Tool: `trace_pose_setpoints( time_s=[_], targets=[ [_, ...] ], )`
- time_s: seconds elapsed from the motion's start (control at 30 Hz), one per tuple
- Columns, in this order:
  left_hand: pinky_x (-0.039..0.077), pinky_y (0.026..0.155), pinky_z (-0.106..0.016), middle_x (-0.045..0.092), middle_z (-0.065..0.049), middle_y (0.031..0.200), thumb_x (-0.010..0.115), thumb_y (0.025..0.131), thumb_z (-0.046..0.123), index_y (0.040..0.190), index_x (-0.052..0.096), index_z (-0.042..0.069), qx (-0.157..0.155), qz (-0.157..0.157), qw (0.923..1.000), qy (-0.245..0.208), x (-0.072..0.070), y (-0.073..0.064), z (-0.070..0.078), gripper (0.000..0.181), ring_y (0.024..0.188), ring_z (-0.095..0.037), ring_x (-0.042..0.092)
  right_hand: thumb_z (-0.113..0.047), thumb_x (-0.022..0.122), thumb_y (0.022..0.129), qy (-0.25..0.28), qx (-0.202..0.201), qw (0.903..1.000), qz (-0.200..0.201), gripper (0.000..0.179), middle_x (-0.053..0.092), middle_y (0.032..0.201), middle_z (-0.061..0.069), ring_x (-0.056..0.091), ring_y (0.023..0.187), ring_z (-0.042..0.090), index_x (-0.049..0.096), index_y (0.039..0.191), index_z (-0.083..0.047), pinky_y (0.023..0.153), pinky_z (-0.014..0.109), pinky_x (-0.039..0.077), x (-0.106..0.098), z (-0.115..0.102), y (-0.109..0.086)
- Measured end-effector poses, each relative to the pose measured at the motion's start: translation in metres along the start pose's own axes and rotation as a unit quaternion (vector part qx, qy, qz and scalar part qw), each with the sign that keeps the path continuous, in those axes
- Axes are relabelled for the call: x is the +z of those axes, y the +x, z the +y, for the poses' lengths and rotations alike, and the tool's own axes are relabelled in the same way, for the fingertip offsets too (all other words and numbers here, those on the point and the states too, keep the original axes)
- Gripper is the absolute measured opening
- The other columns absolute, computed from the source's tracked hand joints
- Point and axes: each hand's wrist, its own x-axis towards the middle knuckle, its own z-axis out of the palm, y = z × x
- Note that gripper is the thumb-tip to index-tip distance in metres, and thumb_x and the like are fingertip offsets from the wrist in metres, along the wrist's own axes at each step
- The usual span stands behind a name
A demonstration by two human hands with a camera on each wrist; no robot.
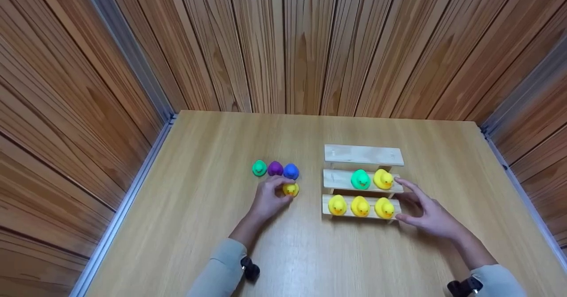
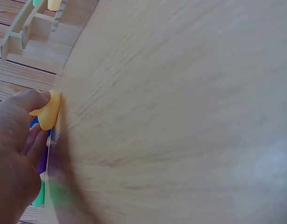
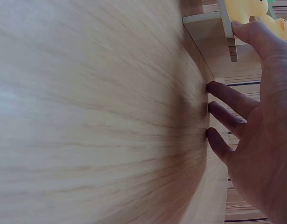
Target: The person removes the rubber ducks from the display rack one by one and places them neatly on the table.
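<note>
My left hand (image 1: pixel 269 197) pinches a small yellow toy duck (image 1: pixel 290 189) between thumb and fingers. In the left wrist view that duck (image 2: pixel 51 111) is at the tabletop. Behind it stand a green duck (image 1: pixel 259 168), a purple one (image 1: pixel 275 168) and a blue one (image 1: pixel 291 171). On the right is a three-step wooden rack (image 1: pixel 341 180). Three yellow ducks (image 1: pixel 360 206) sit on its bottom step; a green duck (image 1: pixel 360 179) and a yellow duck (image 1: pixel 383 179) are on the middle one. My right hand (image 1: pixel 427 212) spreads its fingers at the rack's right end, thumb near the bottom step.
The wooden tabletop (image 1: pixel 199 155) carries both the loose ducks and the rack. The rack's top step (image 1: pixel 363 155) is its farthest. Wood-panelled walls (image 1: pixel 283 44) rise behind and at both sides, with a metal rail (image 1: pixel 128 204) along the left edge.
</note>
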Motion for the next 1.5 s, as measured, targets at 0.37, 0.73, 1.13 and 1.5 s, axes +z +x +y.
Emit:
trace_pose_setpoints(
  time_s=[0.37, 0.73, 1.13, 1.5],
  targets=[
    [0.065, 0.114, -0.047, 0.077, -0.019, 0.132, 0.091, 0.089, -0.002, 0.126, 0.081, 0.002, 0.013, -0.001, 0.9999, -0.009, -0.004, 0.001, 0.003, 0.038, 0.128, -0.036, 0.073, -0.035, 0.084, 0.103, -0.002, 0.001, 1.0, 0.004, 0.095, 0.055, 0.173, 0.02, 0.058, 0.154, 0.042, 0.026, 0.179, -0.034, 0.113, -0.002, 0.027, 0.0, 0.001, 0.0],
    [0.062, 0.118, -0.048, 0.077, -0.015, 0.136, 0.09, 0.094, 0.003, 0.128, 0.081, 0.005, 0.014, 0.006, 0.9998, -0.013, -0.013, 0.006, 0.016, 0.035, 0.134, -0.035, 0.071, -0.03, 0.083, 0.104, 0.005, 0.0, 1.0, -0.002, 0.096, 0.055, 0.171, 0.026, 0.054, 0.156, 0.052, 0.023, 0.179, -0.031, 0.126, 0.085, 0.032, 0.001, 0.0, 0.0],
    [0.065, 0.112, -0.049, 0.079, -0.015, 0.134, 0.09, 0.093, 0.003, 0.128, 0.081, 0.005, 0.061, 0.007, 0.9981, 0.006, -0.005, 0.015, 0.039, 0.036, 0.13, -0.035, 0.072, -0.036, 0.084, 0.103, -0.004, 0.009, 0.9999, 0.002, 0.096, 0.059, 0.169, 0.022, 0.057, 0.154, 0.046, 0.025, 0.179, -0.033, 0.128, 0.023, 0.041, 0.002, 0.001, 0.0],
    [0.065, 0.11, -0.051, 0.082, -0.01, 0.134, 0.089, 0.097, 0.014, 0.131, 0.081, 0.01, 0.077, -0.012, 0.9967, 0.019, 0.013, 0.023, 0.061, 0.036, 0.129, -0.03, 0.074, -0.03, 0.085, 0.103, 0.016, 0.004, 0.9999, 0.003, 0.095, 0.061, 0.163, 0.03, 0.055, 0.153, 0.057, 0.026, 0.179, -0.027, 0.124, 0.089, 0.029, 0.002, 0.0, -0.001]
  ],
)
